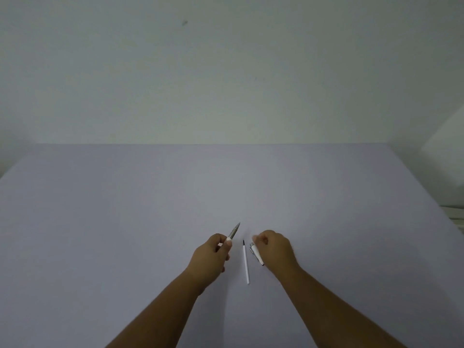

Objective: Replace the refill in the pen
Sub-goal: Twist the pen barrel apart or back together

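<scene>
My left hand (212,259) grips the front part of a pen (234,231), a grey tapered section with a white ring, its tip pointing up and away to the right. A thin white refill (246,264) with a dark tip lies on the table between my two hands, touching neither. My right hand (275,249) is curled over the pen's white rear barrel (256,253), which has a silver clip and lies slanted at the hand's left edge; the fingers seem to hold it.
A wide pale lavender table (125,222) fills the lower view, backed by a plain light wall (226,71). The table's right edge runs diagonally at the far right, with a pale object (455,214) beyond it.
</scene>
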`<action>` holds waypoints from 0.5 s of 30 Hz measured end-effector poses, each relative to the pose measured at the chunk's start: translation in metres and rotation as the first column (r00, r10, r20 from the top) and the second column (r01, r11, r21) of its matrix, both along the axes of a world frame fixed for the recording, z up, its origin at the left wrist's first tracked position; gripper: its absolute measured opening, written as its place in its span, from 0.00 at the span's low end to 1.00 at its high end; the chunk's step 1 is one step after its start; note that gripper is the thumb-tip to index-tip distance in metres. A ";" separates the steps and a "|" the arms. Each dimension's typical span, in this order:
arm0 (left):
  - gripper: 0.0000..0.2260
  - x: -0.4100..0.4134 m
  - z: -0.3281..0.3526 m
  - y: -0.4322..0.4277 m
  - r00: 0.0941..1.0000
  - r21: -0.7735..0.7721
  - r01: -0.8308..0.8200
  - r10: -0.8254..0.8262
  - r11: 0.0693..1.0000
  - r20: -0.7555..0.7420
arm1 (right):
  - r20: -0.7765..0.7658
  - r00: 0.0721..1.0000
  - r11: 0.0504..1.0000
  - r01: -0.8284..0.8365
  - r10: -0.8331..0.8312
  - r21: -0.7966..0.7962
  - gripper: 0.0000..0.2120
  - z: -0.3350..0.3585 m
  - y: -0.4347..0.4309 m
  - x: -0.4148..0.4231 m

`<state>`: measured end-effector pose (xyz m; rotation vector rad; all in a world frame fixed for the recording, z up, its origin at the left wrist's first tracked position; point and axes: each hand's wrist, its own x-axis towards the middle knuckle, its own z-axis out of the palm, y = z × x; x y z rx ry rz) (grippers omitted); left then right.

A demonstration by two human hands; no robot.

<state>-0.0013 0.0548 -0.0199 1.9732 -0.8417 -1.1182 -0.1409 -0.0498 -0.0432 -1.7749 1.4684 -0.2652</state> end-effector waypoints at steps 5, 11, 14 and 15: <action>0.09 -0.008 0.006 -0.005 0.965 -0.047 0.101 -0.086 0.994 0.246 | 0.323 0.939 0.934 -0.004 -0.120 0.357 0.18 0.033 0.008 0.014; 0.11 -0.008 0.018 -0.006 0.947 -0.069 0.161 -0.135 0.984 0.293 | 0.494 0.865 0.945 -0.083 -0.090 0.318 0.10 0.049 0.009 0.013; 0.13 -0.005 0.024 -0.005 0.984 -0.071 0.135 -0.125 0.988 0.126 | 0.559 0.825 0.940 -0.125 -0.079 0.316 0.08 0.055 0.008 0.012; 0.14 -0.005 0.026 -0.003 0.992 -0.073 0.114 -0.110 0.991 0.056 | 0.575 0.816 0.941 -0.143 -0.064 0.308 0.07 0.056 0.008 0.012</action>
